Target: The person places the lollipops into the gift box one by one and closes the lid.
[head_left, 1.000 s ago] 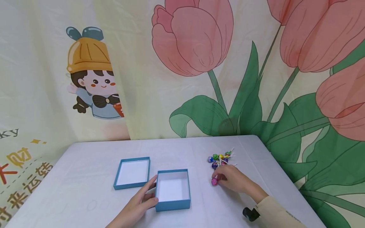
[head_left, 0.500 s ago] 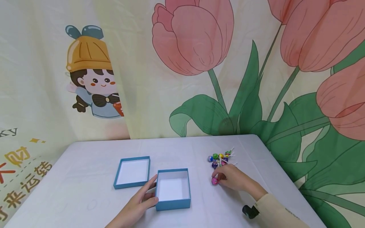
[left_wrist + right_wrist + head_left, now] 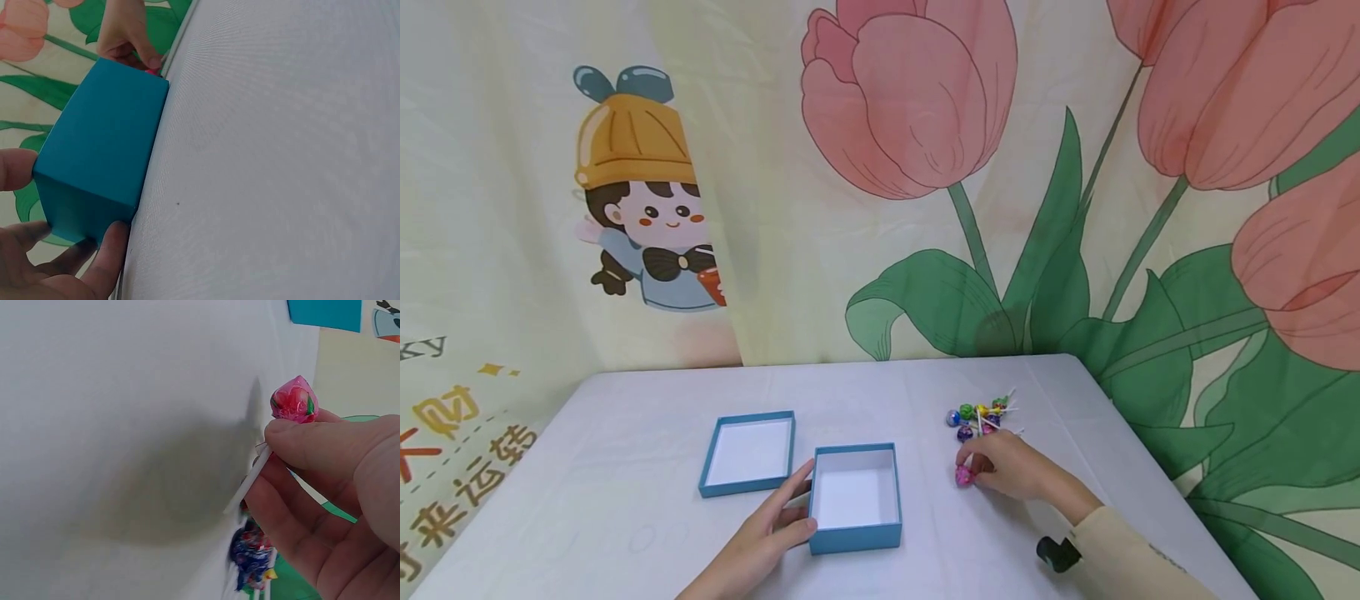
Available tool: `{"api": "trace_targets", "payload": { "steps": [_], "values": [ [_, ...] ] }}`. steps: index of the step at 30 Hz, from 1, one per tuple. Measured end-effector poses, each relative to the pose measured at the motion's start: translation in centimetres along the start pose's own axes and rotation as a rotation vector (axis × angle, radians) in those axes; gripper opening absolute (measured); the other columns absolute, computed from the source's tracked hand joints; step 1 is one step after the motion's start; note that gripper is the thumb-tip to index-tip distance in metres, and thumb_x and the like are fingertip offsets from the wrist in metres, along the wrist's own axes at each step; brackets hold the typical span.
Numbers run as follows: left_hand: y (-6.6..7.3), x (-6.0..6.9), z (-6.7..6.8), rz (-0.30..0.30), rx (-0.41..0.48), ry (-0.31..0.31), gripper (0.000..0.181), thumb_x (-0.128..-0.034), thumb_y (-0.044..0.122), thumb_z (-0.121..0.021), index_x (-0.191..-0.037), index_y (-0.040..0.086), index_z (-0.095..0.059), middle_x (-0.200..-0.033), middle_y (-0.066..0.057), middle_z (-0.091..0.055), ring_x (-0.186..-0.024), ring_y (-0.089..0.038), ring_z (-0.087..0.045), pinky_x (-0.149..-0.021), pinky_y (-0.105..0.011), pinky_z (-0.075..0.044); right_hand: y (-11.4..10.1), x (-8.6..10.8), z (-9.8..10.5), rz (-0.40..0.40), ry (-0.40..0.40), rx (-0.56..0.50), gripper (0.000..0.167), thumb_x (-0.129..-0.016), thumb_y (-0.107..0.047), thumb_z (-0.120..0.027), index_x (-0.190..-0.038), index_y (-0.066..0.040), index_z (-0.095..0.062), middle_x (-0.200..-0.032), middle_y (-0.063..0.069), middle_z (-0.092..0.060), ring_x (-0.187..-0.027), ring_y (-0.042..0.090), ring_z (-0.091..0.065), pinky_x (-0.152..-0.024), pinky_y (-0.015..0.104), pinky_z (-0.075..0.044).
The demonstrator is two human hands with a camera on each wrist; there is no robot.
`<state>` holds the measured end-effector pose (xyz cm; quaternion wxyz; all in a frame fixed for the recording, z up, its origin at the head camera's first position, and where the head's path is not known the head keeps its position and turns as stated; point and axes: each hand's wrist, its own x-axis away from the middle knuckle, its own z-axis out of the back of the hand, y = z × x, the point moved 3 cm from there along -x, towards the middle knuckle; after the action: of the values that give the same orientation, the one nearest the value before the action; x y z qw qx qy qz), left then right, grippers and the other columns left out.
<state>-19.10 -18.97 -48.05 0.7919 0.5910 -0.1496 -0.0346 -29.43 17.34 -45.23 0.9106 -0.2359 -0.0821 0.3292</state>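
Note:
The right hand pinches a pink-wrapped lollipop near its head; in the right wrist view the lollipop shows its white stick slanting down below the thumb. An open blue box with a white inside stands mid-table. Against its left side rests the left hand, fingers spread along the wall and thumb at the near corner. The left wrist view shows fingers and thumb of this hand touching the blue box. Just behind the right hand lies a pile of several lollipops.
A blue-rimmed lid with its white inside up lies left of the box, close behind the left hand. The white-covered table ends at a printed curtain. A black device is at the right wrist.

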Motion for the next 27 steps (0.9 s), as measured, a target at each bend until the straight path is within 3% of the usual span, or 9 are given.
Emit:
{"api": "trace_targets", "payload": {
  "steps": [5,12,19,27],
  "values": [
    [-0.1,0.1,-0.1,0.002,0.000,-0.004,0.077,-0.1053,0.027,-0.067,-0.170,0.019,-0.026,-0.167,-0.031,-0.031,-0.134,-0.041,-0.053,-0.104,-0.058,-0.054,-1.3,-0.6,0.5,0.020,0.032,0.019,0.025,-0.093,-0.001,-0.081,-0.110,-0.019,-0.076,-0.090,-0.011,-0.071,-0.080,0.003,-0.062,-0.074,0.023,-0.057],
    [0.0,0.0,-0.2,0.014,0.009,0.006,0.077,-0.1056,0.026,-0.066,-0.170,0.021,-0.026,-0.168,-0.030,-0.030,-0.135,-0.040,-0.053,-0.105,-0.058,-0.053,-4.8,-2.4,1.7,0.091,0.105,0.039,0.027,-0.093,0.001,-0.079,-0.115,-0.015,-0.076,-0.092,-0.005,-0.075,-0.081,0.004,-0.065,-0.074,0.022,-0.057],
    [0.0,0.1,-0.2,0.026,0.013,0.006,0.077,-0.1054,0.027,-0.067,-0.171,0.023,-0.025,-0.168,-0.029,-0.030,-0.133,-0.038,-0.054,-0.106,-0.062,-0.051,-8.6,-5.0,2.1,0.143,0.094,0.023,0.028,-0.094,0.000,-0.079,-0.119,-0.012,-0.076,-0.096,0.000,-0.077,-0.081,0.008,-0.065,-0.074,0.020,-0.057],
    [0.0,0.3,-0.2,0.029,0.021,-0.003,0.078,-0.1057,0.030,-0.066,-0.171,0.024,-0.023,-0.169,-0.029,-0.029,-0.133,-0.040,-0.053,-0.103,-0.073,-0.046,-11.6,-7.6,0.9,0.171,0.079,-0.006,0.031,-0.095,-0.002,-0.078,-0.123,-0.015,-0.076,-0.102,-0.001,-0.077,-0.084,0.006,-0.066,-0.075,0.016,-0.057]
  ]
}}
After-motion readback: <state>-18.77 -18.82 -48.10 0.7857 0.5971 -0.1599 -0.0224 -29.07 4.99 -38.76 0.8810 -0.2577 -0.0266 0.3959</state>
